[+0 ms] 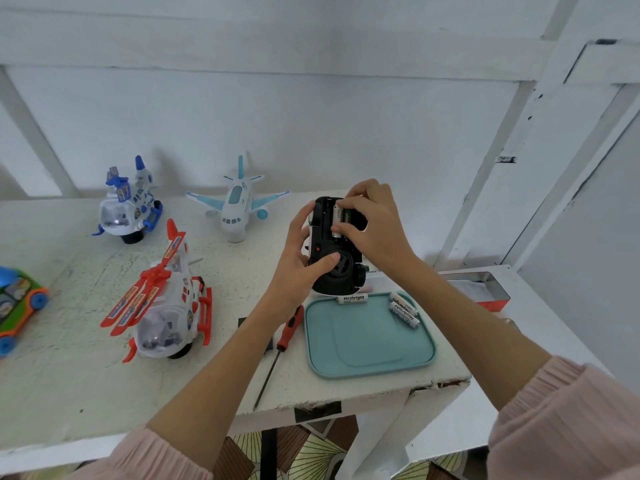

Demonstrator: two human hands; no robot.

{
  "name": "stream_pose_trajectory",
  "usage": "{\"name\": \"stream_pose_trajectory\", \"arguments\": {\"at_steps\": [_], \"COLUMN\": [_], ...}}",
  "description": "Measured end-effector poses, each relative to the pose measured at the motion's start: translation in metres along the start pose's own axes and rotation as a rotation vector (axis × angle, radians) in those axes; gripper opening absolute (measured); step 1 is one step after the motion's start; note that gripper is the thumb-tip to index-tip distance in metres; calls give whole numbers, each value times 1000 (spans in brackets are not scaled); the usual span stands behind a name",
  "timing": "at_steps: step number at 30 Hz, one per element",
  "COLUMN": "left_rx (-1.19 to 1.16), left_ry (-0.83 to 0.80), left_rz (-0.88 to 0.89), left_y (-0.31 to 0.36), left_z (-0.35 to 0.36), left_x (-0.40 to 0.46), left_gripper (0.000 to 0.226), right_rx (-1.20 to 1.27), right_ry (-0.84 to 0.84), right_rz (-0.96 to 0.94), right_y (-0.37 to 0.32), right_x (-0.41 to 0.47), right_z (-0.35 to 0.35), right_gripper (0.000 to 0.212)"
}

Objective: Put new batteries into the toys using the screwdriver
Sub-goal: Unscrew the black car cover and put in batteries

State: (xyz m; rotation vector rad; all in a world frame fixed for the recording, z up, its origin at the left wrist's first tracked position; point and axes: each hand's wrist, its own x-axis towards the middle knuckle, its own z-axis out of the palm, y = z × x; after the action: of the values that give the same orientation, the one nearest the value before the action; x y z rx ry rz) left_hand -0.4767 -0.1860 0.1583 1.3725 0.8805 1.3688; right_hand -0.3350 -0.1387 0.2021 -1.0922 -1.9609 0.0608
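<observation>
A toy (331, 268) turned black underside up stands at the far edge of the teal tray (370, 344). My left hand (302, 258) grips its left side, thumb on the round black part. My right hand (372, 223) pinches a white battery (341, 215) in the open battery compartment, between fingertips and thumb. Three white Heybright batteries lie on the tray: one (352, 299) at its far edge, two (403, 309) at its far right corner. A red-handled screwdriver (282, 344) lies on the table left of the tray, its tip towards me.
On the white table (86, 393) stand a red-and-white helicopter (166, 303), a blue-and-white helicopter (130, 206), a light-blue plane (237, 206) and a green car (17, 306) at the left edge. A small dark cover (268, 344) lies by the screwdriver. A metal tin (485, 289) sits right.
</observation>
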Motion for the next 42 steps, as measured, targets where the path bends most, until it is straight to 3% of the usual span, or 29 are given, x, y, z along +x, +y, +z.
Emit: {"name": "stream_pose_trajectory", "arguments": {"at_steps": [14, 19, 21, 24, 27, 29, 35, 39, 42], "left_rx": [62, 68, 53, 43, 36, 35, 42, 42, 39], "left_ry": [30, 21, 27, 17, 10, 10, 20, 20, 22], "left_rz": [14, 15, 10, 14, 13, 8, 12, 15, 14], "left_y": [-1, -3, -3, -4, -6, -7, -8, -7, -6], "left_z": [-1, -2, -2, -3, -3, -3, -2, -2, -2], "left_x": [0, 1, 2, 2, 2, 2, 1, 1, 0], "left_gripper": [72, 73, 73, 73, 73, 73, 73, 73, 72], "right_rx": [-72, 15, 38, 48, -92, -158, -308, -411, -375], "right_ry": [-75, 34, -49, -332, -654, -764, -752, -851, -901], "right_rz": [-109, -49, -22, 96, 226, 282, 251, 184, 167], "right_y": [9, 14, 18, 28, 42, 48, 39, 29, 26], "right_x": [-13, -28, -37, -51, -67, -77, -90, -93, -95], "right_z": [-12, -43, -57, -76, -84, -81, -68, -61, -56], "right_gripper": [14, 12, 9, 10, 16, 21, 35, 51, 48]}}
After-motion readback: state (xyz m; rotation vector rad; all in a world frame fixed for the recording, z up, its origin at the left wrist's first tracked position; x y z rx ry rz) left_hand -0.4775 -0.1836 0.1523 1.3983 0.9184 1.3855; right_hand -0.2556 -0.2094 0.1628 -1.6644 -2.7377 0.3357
